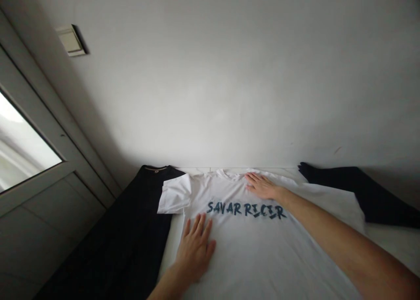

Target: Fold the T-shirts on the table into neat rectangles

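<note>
A white T-shirt [262,247] lies flat and face up, with dark blue brush-style lettering [246,210] across its chest. My left hand [195,249] presses palm down on the shirt's lower left, fingers spread, just below the lettering. My right hand [260,186] rests flat near the collar, above the lettering's right half. The shirt's left sleeve [174,194] is folded over onto a black garment [121,243] that lies partly beneath the shirt. That garment's dark sleeve [337,190] sticks out on the right.
The garments lie on a white surface [393,243], probably a bed, against a white wall [210,81]. A wall switch [70,40] sits high on the left, above a grey door [42,221] with a glass pane.
</note>
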Motion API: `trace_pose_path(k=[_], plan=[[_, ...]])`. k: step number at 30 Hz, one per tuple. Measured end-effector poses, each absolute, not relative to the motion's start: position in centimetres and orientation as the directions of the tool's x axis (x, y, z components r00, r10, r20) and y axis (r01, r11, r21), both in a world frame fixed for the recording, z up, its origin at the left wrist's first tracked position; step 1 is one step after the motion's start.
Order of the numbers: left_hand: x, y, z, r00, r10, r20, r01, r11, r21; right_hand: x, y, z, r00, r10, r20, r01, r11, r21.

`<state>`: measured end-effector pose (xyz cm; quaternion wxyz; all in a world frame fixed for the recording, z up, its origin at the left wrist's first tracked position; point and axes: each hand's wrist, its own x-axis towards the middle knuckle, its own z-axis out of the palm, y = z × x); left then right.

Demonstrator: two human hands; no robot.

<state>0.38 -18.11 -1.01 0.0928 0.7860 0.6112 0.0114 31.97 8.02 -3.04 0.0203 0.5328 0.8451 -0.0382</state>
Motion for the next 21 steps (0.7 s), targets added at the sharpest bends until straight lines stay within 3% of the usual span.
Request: trace_pose_path(k=[3, 10, 16, 21], plan=[[0.6, -18.0, -0.8, 0.250, 0.965, -0.076, 0.959, -0.236, 0.156, 29.1, 6.1, -1.3, -0.419, 0.908, 0.005, 0.908, 0.419, -0.012], [0.3, -17.0, -1.3, 0.259, 0.966, -0.005, 0.960, -0.257, 0.114, 26.9, -4.4, -0.7, -0.601, 0.795, 0.089, 0.788, 0.607, -0.104], [-1.7, -13.7, -2.3, 0.283, 0.956, 0.081, 0.958, -0.286, 0.034, 40.7, -11.1, -4.3, -0.278, 0.959, 0.063, 0.956, 0.282, -0.078], [-2.1, -13.4, -3.2, 0.277, 0.957, 0.089, 0.961, -0.277, -0.007, 48.7, -16.5, -5.8, -0.134, 0.987, 0.088, 0.987, 0.141, -0.077]])
